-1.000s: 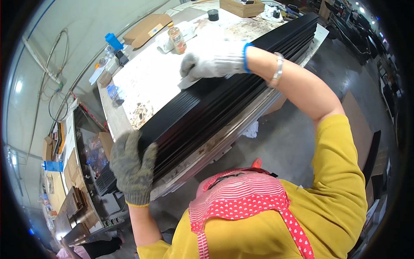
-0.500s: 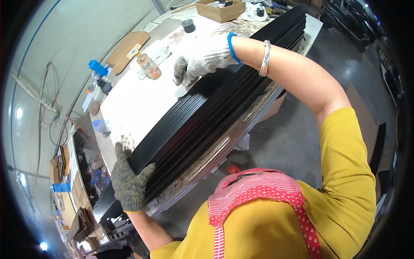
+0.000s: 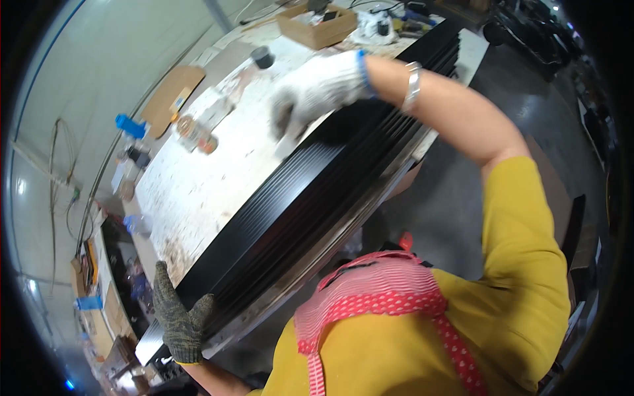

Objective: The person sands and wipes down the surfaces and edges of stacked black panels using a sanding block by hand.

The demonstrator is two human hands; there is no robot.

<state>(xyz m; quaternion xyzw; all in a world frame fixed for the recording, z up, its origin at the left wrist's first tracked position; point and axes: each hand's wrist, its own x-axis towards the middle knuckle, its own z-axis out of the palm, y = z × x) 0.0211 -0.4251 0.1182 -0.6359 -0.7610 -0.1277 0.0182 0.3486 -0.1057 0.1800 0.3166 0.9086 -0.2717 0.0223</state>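
Observation:
A stack of long black ribbed panels (image 3: 264,204) lies diagonally along the near side of the white worktable (image 3: 205,191). My left hand (image 3: 179,323), in a dark grey-green knitted glove, rests at the left end of the stack. Its thumb and fingers are spread around the top panel's end. Above the far edge of the panels is my right hand (image 3: 314,92), in a white knitted glove with a blue cuff. Its fingers are curled down around a small whitish piece, blurred and mostly hidden, close to the top panel's surface.
A bottle with an orange label (image 3: 195,134) and a dark round cup (image 3: 262,57) stand on the table. Behind them are a cardboard piece (image 3: 168,99) and a blue-topped bottle (image 3: 131,125). At the far end sits a cardboard box (image 3: 317,30) of small items, beside a white bag (image 3: 375,30).
The view has shifted, so the bottle, cup and box appear farther left. My left hand shows lower and farther left, still at the panel end. My right hand remains curled near the panel's far edge.

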